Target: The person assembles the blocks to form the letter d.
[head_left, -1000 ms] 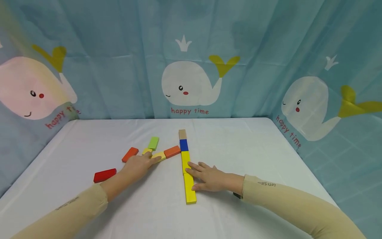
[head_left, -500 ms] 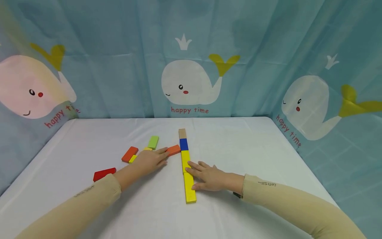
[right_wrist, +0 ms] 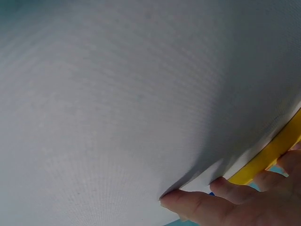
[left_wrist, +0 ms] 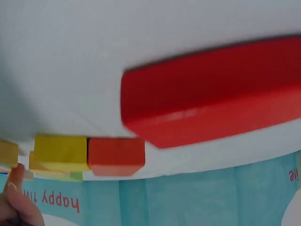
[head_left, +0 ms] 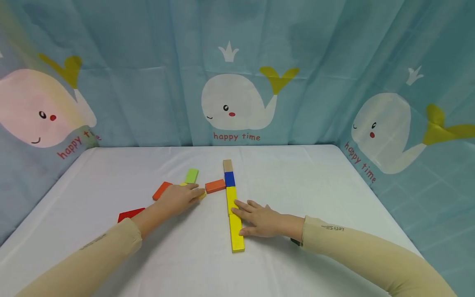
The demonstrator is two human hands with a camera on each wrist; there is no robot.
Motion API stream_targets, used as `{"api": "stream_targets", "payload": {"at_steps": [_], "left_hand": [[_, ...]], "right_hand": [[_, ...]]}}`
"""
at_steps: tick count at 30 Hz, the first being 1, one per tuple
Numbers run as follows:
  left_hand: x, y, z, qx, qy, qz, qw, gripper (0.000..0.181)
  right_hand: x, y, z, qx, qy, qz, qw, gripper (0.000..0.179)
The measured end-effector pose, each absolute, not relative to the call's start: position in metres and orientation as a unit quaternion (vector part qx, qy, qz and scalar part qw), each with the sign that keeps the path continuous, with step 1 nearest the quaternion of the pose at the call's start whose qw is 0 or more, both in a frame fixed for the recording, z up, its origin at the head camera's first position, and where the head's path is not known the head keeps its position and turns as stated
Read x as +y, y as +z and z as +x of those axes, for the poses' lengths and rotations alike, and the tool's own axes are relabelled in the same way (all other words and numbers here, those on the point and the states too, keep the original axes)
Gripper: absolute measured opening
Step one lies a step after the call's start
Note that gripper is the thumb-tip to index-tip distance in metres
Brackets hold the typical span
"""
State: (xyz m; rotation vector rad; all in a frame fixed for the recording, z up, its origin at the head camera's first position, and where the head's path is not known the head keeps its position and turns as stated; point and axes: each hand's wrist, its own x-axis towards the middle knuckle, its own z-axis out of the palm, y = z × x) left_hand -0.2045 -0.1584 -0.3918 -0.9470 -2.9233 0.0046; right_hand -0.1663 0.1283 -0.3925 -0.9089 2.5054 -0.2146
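In the head view two yellow blocks (head_left: 236, 237), a blue block (head_left: 229, 179) and a tan block (head_left: 227, 166) lie end to end in a line. My right hand (head_left: 257, 220) rests with spread fingers along the right edge of the yellow blocks. Left of the line, an orange block (head_left: 215, 186) slants against it. My left hand (head_left: 178, 200) reaches over a pale yellow block (head_left: 202, 195), fingertips on it and mostly covering it. A finger (left_wrist: 17, 175) meets that block in the left wrist view.
A green block (head_left: 191, 175) lies behind the left hand, an orange-red block (head_left: 161, 190) left of it. A dark red block (head_left: 130, 214) sits by the left forearm. Another yellow block (left_wrist: 61, 149) shows in the left wrist view. A whale-print curtain (head_left: 148, 82) surrounds the white table (head_left: 297, 177).
My left hand moved right to the slanted orange block, then drew back left onto the pale yellow block. A small gap now shows between those two blocks. The right hand stayed put.
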Motion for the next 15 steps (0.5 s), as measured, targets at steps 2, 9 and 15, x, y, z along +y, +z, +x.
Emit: {"api": "stream_targets", "payload": {"at_steps": [2, 9, 15], "left_hand": [[-0.161, -0.3937, -0.2021, -0.949, 0.004, -0.311, 0.052, 0.033], [-0.1639, -0.4001, -0.2006, -0.947, -0.007, -0.306, 0.092, 0.031], [-0.1621, -0.3992, -0.2017, -0.95, -0.007, -0.299, 0.087, 0.032]], "right_hand": [[0.1285, -0.3917, -0.1659, 0.912, -0.078, -0.33, 0.232, 0.071], [0.1282, -0.3919, -0.1661, 0.911, -0.082, -0.331, 0.232, 0.071], [0.1285, -0.393, -0.1665, 0.911, -0.083, -0.331, 0.233, 0.071]]}}
